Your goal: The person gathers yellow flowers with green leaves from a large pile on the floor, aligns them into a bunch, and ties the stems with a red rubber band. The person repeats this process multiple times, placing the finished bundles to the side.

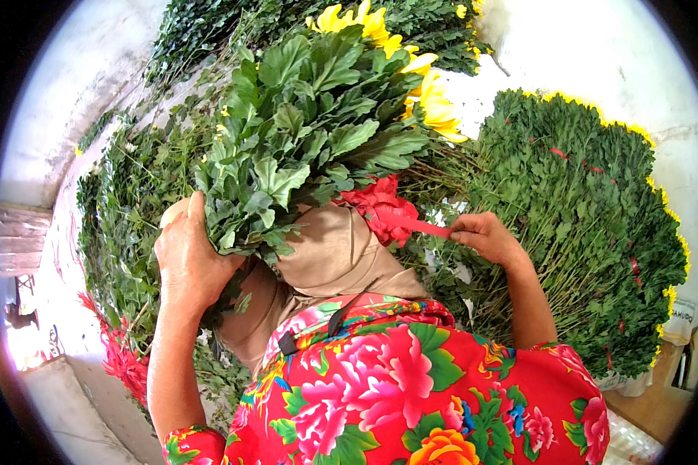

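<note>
My left hand (189, 253) grips the lower part of a leafy bunch of yellow chrysanthemums (326, 116), whose flower heads point up and to the right. The stem ends are hidden by the leaves and my hand. My right hand (480, 235) pinches the end of a red ribbon strip (421, 225) between thumb and fingers. That strip runs left to a crumpled heap of red ribbon (382, 203) at my knee, just below the bunch. The bunch hangs over my lap in tan trousers (331, 250).
On the right stands a large pile of chrysanthemum bundles (581, 232), some tied with red strips. Loose leafy stems (139, 197) lie to the left, with red flowers (122, 354) below them. Another green pile (209, 29) is at the top, near the wall.
</note>
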Demonstrator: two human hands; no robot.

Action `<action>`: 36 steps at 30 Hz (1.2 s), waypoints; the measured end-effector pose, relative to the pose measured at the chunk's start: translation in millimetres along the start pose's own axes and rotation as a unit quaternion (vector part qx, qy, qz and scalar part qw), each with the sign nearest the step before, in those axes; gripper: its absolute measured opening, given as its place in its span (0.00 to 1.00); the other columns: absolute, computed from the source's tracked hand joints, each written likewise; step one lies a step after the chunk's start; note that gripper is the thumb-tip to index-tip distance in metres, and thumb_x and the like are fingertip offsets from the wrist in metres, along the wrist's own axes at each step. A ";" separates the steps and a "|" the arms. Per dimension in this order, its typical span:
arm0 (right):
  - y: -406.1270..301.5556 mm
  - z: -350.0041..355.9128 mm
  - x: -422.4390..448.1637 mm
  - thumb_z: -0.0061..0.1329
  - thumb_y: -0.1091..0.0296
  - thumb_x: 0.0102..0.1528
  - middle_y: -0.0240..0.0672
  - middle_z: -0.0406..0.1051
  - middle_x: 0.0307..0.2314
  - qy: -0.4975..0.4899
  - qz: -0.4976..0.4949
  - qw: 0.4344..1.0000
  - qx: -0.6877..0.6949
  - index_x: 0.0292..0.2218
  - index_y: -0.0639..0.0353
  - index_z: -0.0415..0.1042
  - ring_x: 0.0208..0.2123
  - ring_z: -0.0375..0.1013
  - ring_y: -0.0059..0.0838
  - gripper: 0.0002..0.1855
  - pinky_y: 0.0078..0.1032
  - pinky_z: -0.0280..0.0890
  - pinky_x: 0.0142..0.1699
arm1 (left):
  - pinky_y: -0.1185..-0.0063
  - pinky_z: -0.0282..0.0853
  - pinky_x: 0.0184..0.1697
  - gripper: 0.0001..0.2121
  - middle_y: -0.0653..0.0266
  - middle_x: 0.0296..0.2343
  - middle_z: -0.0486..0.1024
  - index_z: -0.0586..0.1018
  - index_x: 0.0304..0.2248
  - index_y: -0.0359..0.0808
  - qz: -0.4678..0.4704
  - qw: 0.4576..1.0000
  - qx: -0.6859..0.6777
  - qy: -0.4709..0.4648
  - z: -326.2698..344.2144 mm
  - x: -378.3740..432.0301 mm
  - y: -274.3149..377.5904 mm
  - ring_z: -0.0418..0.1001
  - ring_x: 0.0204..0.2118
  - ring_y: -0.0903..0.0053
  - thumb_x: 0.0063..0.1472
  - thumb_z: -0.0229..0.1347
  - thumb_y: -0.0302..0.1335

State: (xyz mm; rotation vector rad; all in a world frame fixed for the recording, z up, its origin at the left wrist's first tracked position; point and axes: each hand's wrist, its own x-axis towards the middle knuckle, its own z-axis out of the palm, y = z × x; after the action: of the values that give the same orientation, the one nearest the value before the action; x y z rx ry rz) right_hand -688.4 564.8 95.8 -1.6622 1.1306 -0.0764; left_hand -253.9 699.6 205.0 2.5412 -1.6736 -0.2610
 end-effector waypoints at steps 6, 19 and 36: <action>30.8 8.6 -5.2 0.56 0.66 0.57 0.25 0.73 0.23 -0.041 0.038 0.998 -0.031 0.36 0.65 0.77 0.27 0.64 0.15 0.11 0.23 0.63 0.33 | 0.64 0.68 0.51 0.39 0.42 0.45 0.74 0.70 0.49 0.27 0.017 1.000 -0.012 0.023 -0.6 -4.6 -5.9 0.72 0.49 0.50 0.36 0.72 0.33; 138.8 -154.2 -75.2 0.52 0.66 0.59 0.30 0.74 0.24 0.534 0.178 0.821 -0.097 0.36 0.67 0.77 0.26 0.70 0.22 0.11 0.27 0.63 0.33 | 0.62 0.70 0.45 0.32 0.47 0.34 0.77 0.72 0.44 0.29 0.013 0.999 0.044 0.002 2.0 5.6 -8.9 0.75 0.41 0.50 0.37 0.70 0.32; -199.7 185.3 153.4 0.50 0.63 0.59 0.36 0.75 0.35 -0.083 -0.164 0.897 0.403 0.42 0.59 0.76 0.37 0.72 0.33 0.13 0.30 0.68 0.43 | 0.76 0.65 0.54 0.34 0.65 0.43 0.75 0.72 0.51 0.30 0.084 0.821 -0.522 -0.216 -87.4 -23.2 -12.3 0.70 0.46 0.77 0.38 0.67 0.22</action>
State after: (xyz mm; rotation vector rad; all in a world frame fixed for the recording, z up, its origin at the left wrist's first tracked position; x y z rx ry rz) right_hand -376.5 585.9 101.3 -1.0550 0.5449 -0.5373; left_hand -235.1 723.9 291.0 1.5362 -1.2493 -1.3706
